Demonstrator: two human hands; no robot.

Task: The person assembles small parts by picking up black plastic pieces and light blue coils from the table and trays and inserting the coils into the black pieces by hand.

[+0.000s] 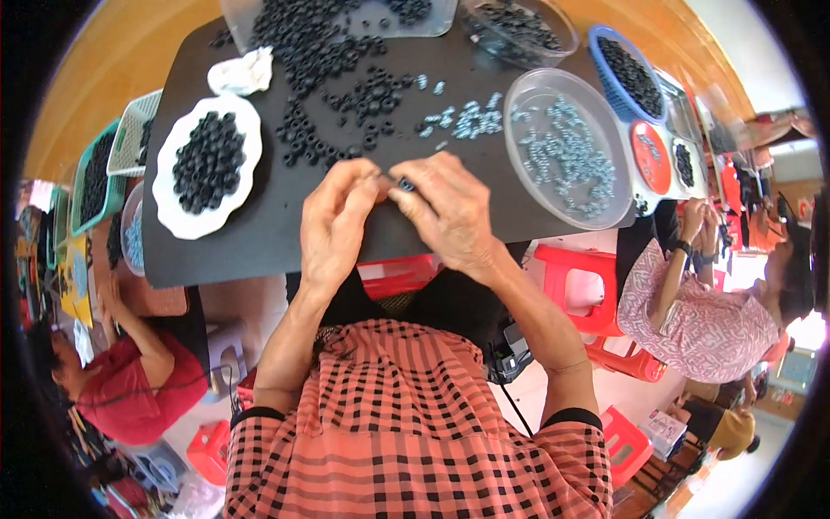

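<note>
Close together over the table's front half, both my hands are closed in pinches. My right hand (pixel 451 208) holds a small black piece (pixel 405 184) with a bluish centre between thumb and forefinger. My left hand (pixel 335 212) has thumb and forefinger pressed together right beside it; what they grip, if anything, is too small to make out. Beyond the hands lie loose black ring-like pieces (pixel 303 137) and a scatter of small silvery-blue parts (pixel 474 119). More blue parts (pixel 566 156) lie in a clear round tray (pixel 538 197) at right.
A white scalloped plate (pixel 249 143) of black pieces stands left, below a crumpled white cloth (pixel 242 73). A clear bin (pixel 424 26) and a blue basket (pixel 657 111) sit farther back. Co-workers sit at both sides; red stools (pixel 566 290) stand at right.
</note>
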